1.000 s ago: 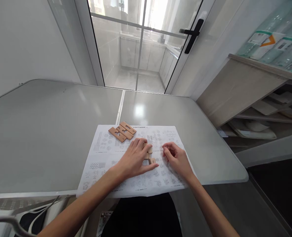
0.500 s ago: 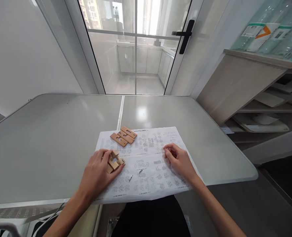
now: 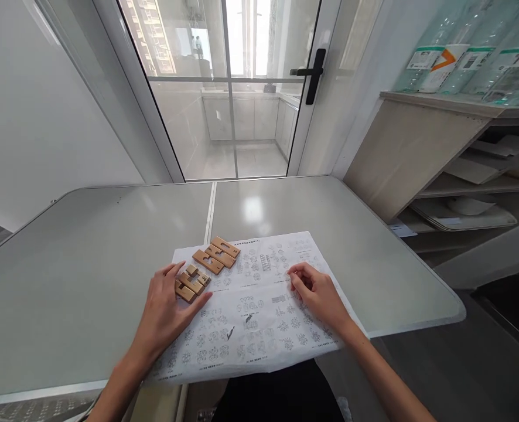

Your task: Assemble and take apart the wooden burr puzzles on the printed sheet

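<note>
On the left of a printed sheet (image 3: 263, 328) lie notched wooden puzzle pieces (image 3: 193, 282) set side by side, with dark number marks on the end. My left hand (image 3: 165, 305) rests around their left and near sides, thumb and fingers spread apart, without gripping them. Just behind, three flat wooden plates (image 3: 217, 255) with cut-out slots and printed numbers lie side by side on the sheet. Over the right part of the sheet rests my right hand (image 3: 318, 293), fingers curled in toward the thumb; nothing shows between them.
The sheet covers part of a grey table (image 3: 88, 281) with a seam strip and overhangs its near edge. A glass door (image 3: 237, 129) with a black handle (image 3: 314, 76) stands behind. At right, a wooden shelf (image 3: 417, 140) carries plastic bottles (image 3: 465, 64).
My left hand has loosened from the notched pieces and drawn a little left, its fingers spreading. The pieces now lie flat on the sheet. My right hand stays almost still. The view has tilted slightly upward.
</note>
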The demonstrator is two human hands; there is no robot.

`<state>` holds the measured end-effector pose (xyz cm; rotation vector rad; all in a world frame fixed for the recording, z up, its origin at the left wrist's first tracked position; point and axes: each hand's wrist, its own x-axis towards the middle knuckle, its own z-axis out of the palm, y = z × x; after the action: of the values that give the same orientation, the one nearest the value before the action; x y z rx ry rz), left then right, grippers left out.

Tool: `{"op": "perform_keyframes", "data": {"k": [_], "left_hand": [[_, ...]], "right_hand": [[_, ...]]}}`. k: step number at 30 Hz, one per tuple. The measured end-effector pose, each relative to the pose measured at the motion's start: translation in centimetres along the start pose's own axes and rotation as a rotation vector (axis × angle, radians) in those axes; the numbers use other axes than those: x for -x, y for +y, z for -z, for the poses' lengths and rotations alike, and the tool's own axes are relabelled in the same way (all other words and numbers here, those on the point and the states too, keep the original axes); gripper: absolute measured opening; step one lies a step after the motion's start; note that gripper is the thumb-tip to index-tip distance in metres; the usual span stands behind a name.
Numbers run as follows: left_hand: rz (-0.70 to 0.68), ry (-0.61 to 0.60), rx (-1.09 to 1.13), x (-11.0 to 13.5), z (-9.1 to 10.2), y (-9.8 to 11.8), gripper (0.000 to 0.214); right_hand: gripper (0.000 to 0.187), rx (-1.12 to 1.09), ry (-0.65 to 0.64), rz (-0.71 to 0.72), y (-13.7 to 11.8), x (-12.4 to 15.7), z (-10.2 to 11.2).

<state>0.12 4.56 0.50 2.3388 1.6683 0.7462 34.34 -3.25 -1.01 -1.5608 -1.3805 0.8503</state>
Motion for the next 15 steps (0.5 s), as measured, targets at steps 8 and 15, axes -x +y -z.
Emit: {"op": "perform_keyframes", "data": {"k": [8,15], "left_hand": [[0.301,0.009,0.236,2.7,2.8,-2.3,0.079],[0.423,0.061,0.367,2.7,3.1,-0.9,0.064]], "right_hand": [[0.024,0.006,0.008,-0.005,0.3,0.0,-0.1],[0.029,0.036,0.027,-0.024,0.3,0.3,-0.2]]}}
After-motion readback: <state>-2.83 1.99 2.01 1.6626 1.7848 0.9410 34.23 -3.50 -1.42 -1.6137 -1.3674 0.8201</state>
